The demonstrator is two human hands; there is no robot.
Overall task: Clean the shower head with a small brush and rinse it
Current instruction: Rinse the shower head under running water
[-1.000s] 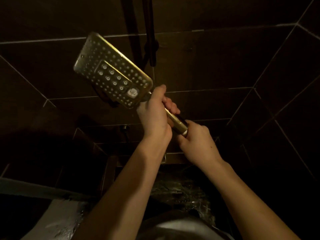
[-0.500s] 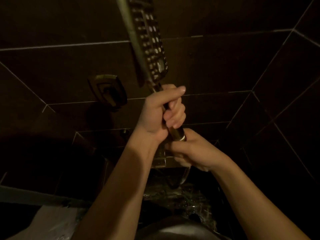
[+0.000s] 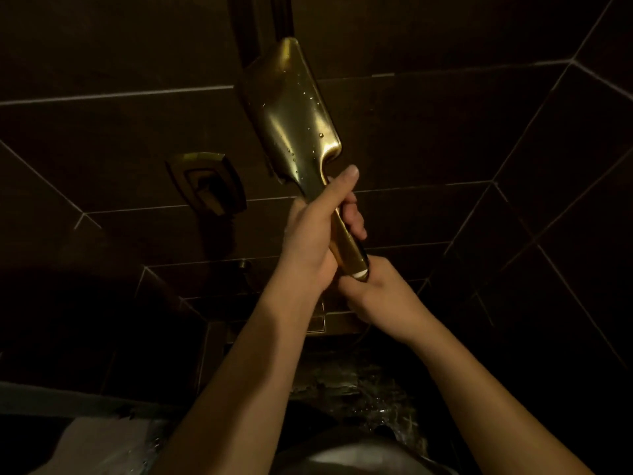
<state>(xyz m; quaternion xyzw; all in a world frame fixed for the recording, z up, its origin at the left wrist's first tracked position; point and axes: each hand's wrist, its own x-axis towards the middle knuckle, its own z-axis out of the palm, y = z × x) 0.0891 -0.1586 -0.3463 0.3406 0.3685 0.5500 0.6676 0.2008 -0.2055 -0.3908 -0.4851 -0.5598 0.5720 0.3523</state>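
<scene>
Turned since a moment ago, the gold shower head now shows its smooth wet back, raised before the dark tiled wall. Left hand grasps its handle; right hand clasps the handle's base.

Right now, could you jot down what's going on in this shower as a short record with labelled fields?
setting: dark tiled shower wall
main item: gold shower head, smooth back facing the camera, water droplets on it
left hand: grips the handle just below the head, thumb pointing up
right hand: holds the handle's lower end, at the white ring
wall fitting: gold holder, left of the head, nothing in it
brush: none in view
floor: wet
</scene>
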